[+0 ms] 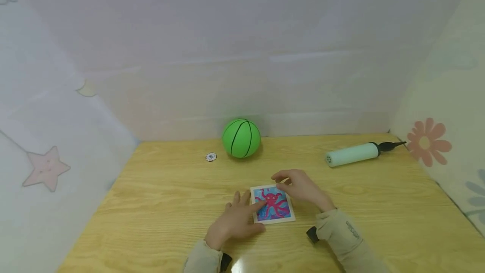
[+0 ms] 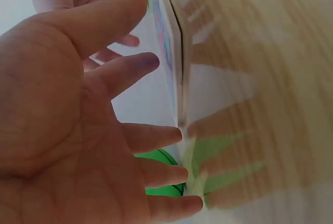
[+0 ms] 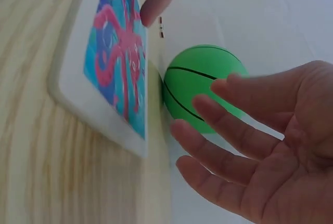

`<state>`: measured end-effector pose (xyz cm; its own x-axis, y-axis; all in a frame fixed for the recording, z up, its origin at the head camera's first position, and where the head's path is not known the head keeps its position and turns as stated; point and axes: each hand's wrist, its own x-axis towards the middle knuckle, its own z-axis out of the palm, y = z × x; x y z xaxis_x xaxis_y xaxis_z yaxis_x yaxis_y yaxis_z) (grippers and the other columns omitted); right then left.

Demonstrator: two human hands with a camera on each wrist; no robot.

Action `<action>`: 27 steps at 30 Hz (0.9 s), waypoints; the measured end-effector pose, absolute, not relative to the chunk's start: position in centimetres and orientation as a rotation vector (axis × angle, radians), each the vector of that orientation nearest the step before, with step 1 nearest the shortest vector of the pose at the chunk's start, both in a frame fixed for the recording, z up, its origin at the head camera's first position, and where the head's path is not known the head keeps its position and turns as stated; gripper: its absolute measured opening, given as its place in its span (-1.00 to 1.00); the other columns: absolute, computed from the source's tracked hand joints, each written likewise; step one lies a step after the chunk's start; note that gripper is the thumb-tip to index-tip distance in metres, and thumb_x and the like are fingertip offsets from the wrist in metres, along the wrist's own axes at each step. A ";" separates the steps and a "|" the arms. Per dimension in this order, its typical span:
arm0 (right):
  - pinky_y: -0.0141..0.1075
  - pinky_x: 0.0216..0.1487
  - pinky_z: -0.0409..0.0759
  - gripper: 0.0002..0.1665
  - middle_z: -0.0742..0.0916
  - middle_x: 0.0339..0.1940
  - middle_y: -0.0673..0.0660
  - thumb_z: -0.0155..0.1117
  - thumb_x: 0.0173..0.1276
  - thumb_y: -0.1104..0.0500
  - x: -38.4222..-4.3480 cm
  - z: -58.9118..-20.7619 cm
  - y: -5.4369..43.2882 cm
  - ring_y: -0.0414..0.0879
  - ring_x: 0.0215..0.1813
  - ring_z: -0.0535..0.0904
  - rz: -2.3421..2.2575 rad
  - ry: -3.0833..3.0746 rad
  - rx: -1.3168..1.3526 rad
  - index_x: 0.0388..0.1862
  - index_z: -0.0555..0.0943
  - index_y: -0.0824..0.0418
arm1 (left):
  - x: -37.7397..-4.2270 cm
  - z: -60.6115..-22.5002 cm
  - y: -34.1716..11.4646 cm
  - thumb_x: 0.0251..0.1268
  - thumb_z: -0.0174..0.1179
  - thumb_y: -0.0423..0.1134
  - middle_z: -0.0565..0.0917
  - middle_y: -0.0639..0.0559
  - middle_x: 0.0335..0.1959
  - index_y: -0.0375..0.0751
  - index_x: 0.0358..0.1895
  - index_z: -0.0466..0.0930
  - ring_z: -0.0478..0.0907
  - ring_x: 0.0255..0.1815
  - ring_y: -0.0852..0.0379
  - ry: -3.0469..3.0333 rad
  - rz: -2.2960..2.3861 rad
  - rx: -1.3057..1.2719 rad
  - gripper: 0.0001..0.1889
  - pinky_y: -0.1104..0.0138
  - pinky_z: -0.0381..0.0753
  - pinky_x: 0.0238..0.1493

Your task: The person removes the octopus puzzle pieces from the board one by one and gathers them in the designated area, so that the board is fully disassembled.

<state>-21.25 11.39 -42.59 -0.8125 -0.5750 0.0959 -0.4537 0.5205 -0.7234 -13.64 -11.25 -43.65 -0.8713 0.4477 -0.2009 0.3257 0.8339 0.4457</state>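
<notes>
A square white-bordered picture tile [image 1: 278,214] with a pink octopus on blue lies flat on the wooden table. My left hand [image 1: 235,219] is spread at its left side, the index finger reaching over the picture. In the left wrist view the fingers of the left hand [image 2: 104,109] are apart and grip nothing. My right hand [image 1: 302,186] hovers by the tile's upper right corner, fingers loosely bent. Seen in the right wrist view, the right hand [image 3: 260,151] holds nothing and is apart from the tile [image 3: 112,52].
Behind the tile, a green ball [image 1: 241,138] with black lines rests near the back wall. A round black-and-white chip [image 1: 211,156] lies left of it. A pale green hand pump [image 1: 352,154] with a black nozzle lies at the back right.
</notes>
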 end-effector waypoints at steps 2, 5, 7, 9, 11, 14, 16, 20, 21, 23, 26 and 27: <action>-0.21 -0.08 0.60 -0.68 0.70 -0.06 0.23 0.21 0.33 0.36 -21.7 -42.9 10.8 0.02 -0.07 0.63 -1.182 2.546 -0.904 0.07 0.60 0.33 | -13.9 -43.7 -11.0 0.23 0.21 0.14 0.07 -0.38 0.46 0.14 0.41 0.33 -0.12 0.40 -0.57 2.715 0.560 0.579 -0.34 -0.40 0.12 0.16; -0.25 -0.13 0.61 -0.65 0.70 -0.07 0.24 0.23 0.30 0.38 -22.2 -43.2 9.9 -0.01 -0.11 0.64 -1.194 2.486 -0.912 0.08 0.60 0.34 | -14.1 -44.0 -10.9 0.24 0.21 0.14 0.07 -0.36 0.47 0.20 0.40 0.33 -0.11 0.41 -0.55 2.724 0.503 0.565 -0.35 -0.39 0.15 0.16; -0.28 -0.19 0.61 -0.65 0.70 -0.06 0.24 0.25 0.29 0.38 -22.4 -43.4 9.2 -0.05 -0.17 0.65 -1.196 2.482 -0.884 0.07 0.61 0.33 | -14.3 -44.1 -10.9 0.24 0.22 0.12 0.07 -0.33 0.48 0.24 0.40 0.32 -0.11 0.42 -0.53 2.730 0.472 0.555 -0.37 -0.38 0.15 0.16; -0.31 -0.23 0.59 -0.66 0.70 -0.06 0.23 0.26 0.28 0.37 -22.6 -43.6 8.6 -0.10 -0.22 0.63 -1.183 2.506 -0.851 0.05 0.62 0.31 | -14.4 -44.2 -10.9 0.25 0.22 0.10 0.08 -0.30 0.48 0.27 0.39 0.33 -0.08 0.42 -0.52 2.740 0.447 0.553 -0.39 -0.37 0.16 0.16; -0.32 -0.27 0.58 -0.69 0.70 -0.06 0.23 0.27 0.27 0.37 -22.8 -43.9 8.1 -0.13 -0.26 0.62 -1.177 2.521 -0.828 0.02 0.64 0.30 | -14.4 -44.2 -10.8 0.26 0.21 0.08 0.10 -0.27 0.48 0.29 0.39 0.34 -0.05 0.41 -0.51 2.748 0.431 0.554 -0.40 -0.37 0.18 0.15; -0.34 -0.32 0.56 -0.74 0.71 -0.10 0.19 0.28 0.25 0.37 -23.0 -44.3 7.5 -0.16 -0.32 0.60 -1.147 2.536 -0.840 -0.06 0.67 0.29 | -14.4 -44.1 -10.8 0.27 0.20 0.08 0.12 -0.24 0.48 0.29 0.38 0.35 0.00 0.40 -0.51 2.753 0.416 0.557 -0.42 -0.38 0.20 0.13; -0.35 -0.36 0.54 -0.78 0.73 -0.14 0.15 0.28 0.26 0.36 -23.2 -44.4 7.2 -0.18 -0.37 0.58 -1.128 2.536 -0.854 -0.11 0.70 0.27 | -14.4 -44.1 -10.8 0.27 0.21 0.08 0.13 -0.24 0.48 0.29 0.38 0.35 0.01 0.40 -0.51 2.751 0.408 0.555 -0.42 -0.38 0.20 0.12; -0.36 -0.38 0.52 -0.83 0.74 -0.20 0.09 0.26 0.28 0.35 -23.5 -44.7 6.9 -0.22 -0.40 0.54 -1.091 2.540 -0.873 -0.18 0.72 0.25 | -14.5 -44.1 -10.9 0.26 0.20 0.10 0.12 -0.23 0.49 0.31 0.37 0.35 0.02 0.39 -0.51 2.754 0.372 0.560 -0.42 -0.38 0.22 0.12; -0.37 -0.38 0.51 -0.83 0.74 -0.21 0.08 0.25 0.29 0.35 -23.6 -44.7 6.9 -0.23 -0.41 0.53 -1.085 2.538 -0.871 -0.19 0.72 0.25 | -14.5 -44.1 -10.9 0.27 0.20 0.11 0.11 -0.23 0.49 0.31 0.38 0.34 0.02 0.39 -0.51 2.754 0.367 0.563 -0.42 -0.38 0.22 0.12; -0.36 -0.38 0.51 -0.83 0.73 -0.23 0.07 0.24 0.29 0.35 -23.9 -44.8 6.8 -0.23 -0.42 0.53 -1.075 2.535 -0.859 -0.20 0.73 0.25 | -14.6 -44.2 -10.9 0.27 0.19 0.12 0.11 -0.22 0.49 0.32 0.38 0.34 0.03 0.39 -0.50 2.757 0.353 0.569 -0.42 -0.37 0.23 0.12; -0.35 -0.33 0.51 -0.84 0.73 -0.24 0.04 0.24 0.31 0.33 -24.1 -45.0 6.7 -0.23 -0.37 0.51 -1.051 2.532 -0.840 -0.21 0.73 0.23 | -14.6 -44.2 -10.8 0.27 0.19 0.12 0.11 -0.22 0.49 0.33 0.38 0.34 0.03 0.39 -0.50 2.757 0.350 0.578 -0.42 -0.36 0.24 0.12; -0.34 -0.32 0.51 -0.84 0.73 -0.24 0.03 0.23 0.31 0.33 -24.2 -45.0 6.6 -0.22 -0.36 0.51 -1.042 2.530 -0.837 -0.21 0.73 0.23 | -14.6 -44.2 -10.7 0.27 0.19 0.12 0.11 -0.21 0.50 0.33 0.38 0.34 0.03 0.40 -0.49 2.759 0.343 0.580 -0.42 -0.36 0.24 0.12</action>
<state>-24.23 6.62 -45.02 -0.7933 -0.6078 -0.0355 -0.4066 0.5722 -0.7122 -14.59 -10.74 -44.24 -0.8733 0.4237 -0.2405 0.3519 0.8899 0.2901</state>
